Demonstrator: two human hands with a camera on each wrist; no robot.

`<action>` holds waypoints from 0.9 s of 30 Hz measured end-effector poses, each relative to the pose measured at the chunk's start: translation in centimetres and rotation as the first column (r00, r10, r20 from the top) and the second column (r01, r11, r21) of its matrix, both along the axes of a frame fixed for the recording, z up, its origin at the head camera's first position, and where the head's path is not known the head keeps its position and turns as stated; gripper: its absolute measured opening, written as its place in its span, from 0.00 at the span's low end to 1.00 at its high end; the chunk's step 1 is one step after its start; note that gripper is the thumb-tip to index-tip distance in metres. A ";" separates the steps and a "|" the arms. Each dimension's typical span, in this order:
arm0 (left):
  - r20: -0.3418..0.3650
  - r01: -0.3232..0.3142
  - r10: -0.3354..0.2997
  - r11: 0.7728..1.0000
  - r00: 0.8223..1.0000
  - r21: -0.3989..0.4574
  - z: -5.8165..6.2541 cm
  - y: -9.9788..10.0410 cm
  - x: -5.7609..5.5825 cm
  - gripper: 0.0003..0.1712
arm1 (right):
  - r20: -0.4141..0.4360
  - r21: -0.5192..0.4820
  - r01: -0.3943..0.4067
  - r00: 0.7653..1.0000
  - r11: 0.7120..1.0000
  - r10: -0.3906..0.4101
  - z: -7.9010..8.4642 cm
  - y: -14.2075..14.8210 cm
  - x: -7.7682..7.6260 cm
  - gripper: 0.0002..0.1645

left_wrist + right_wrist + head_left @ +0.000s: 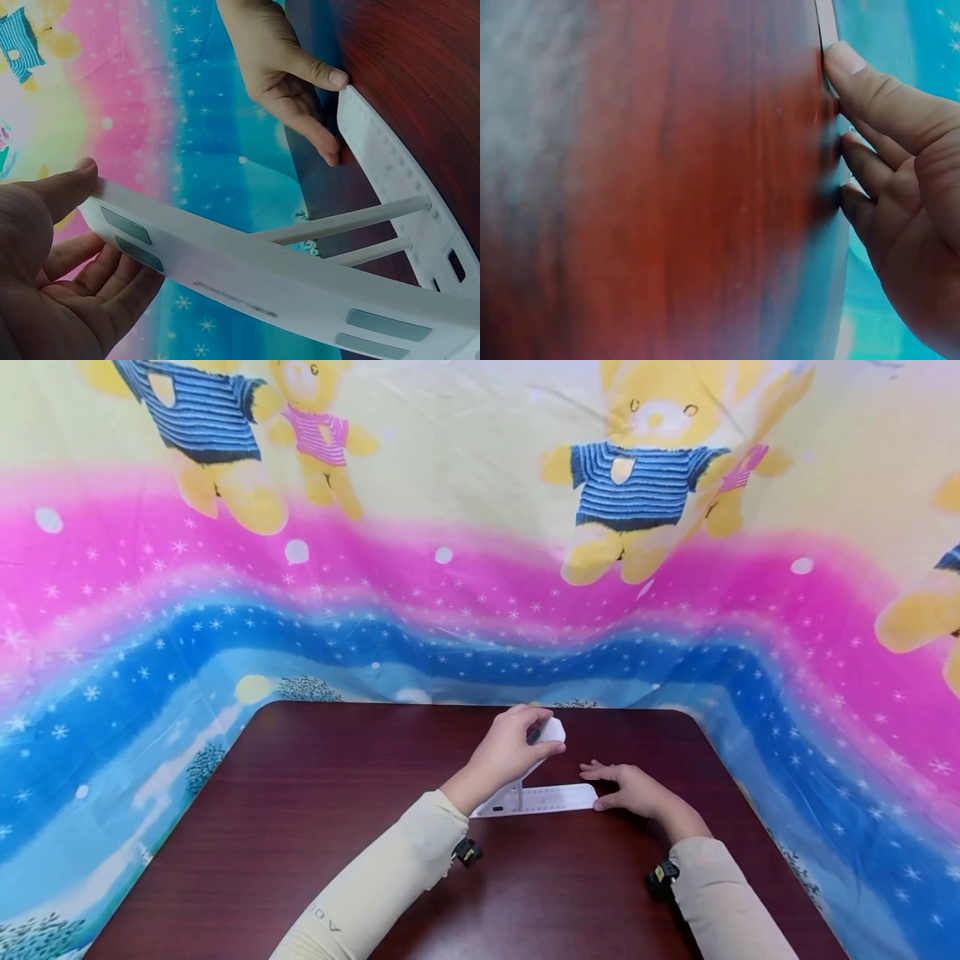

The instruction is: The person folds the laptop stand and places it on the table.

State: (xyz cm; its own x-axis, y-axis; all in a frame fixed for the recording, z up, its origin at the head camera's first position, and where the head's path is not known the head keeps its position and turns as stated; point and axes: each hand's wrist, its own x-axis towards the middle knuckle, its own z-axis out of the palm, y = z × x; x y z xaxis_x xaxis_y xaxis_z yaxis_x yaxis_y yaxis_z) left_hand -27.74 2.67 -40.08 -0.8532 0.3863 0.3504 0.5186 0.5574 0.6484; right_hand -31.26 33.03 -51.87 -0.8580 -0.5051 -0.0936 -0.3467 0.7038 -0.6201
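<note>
A white folding stand (558,797), its kind looking like a laptop or tablet stand, rests on the table with its upper panel raised at a slant. In the left wrist view, two struts (349,219) join the base to the panel, and grey pads (127,225) line the panel's face. My left hand (506,750) grips the panel's raised end, thumb on one edge and fingers on the other. At the right end of the base, my right hand (637,792) touches the corner with its thumb; its other fingers extend past the end, over the tabletop.
The dark red-brown wooden table (315,827) has rounded far corners. A printed cloth (442,593) with bears and snowflakes hangs around its back and sides. A small black camera (467,852) sits on the left wrist and another camera (662,878) on the right.
</note>
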 end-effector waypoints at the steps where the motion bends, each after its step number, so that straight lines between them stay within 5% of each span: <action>1: -0.001 -0.001 0.001 1.000 1.000 -0.005 0.0 0.0 0.0 0.32 | -0.005 0.006 -0.002 1.000 1.000 0.002 0.0 -0.1 0.0 0.34; 19: -0.012 0.068 -0.069 0.992 0.998 -0.102 0.2 -0.6 -0.3 0.32 | 0.023 0.038 0.040 0.999 0.998 -0.041 0.4 -0.9 1.5 0.27; 27: -0.089 0.152 -0.167 0.975 0.982 -0.160 0.4 -1.7 -0.9 0.31 | 0.010 0.066 -0.062 0.998 0.996 0.061 0.7 -1.3 2.1 0.31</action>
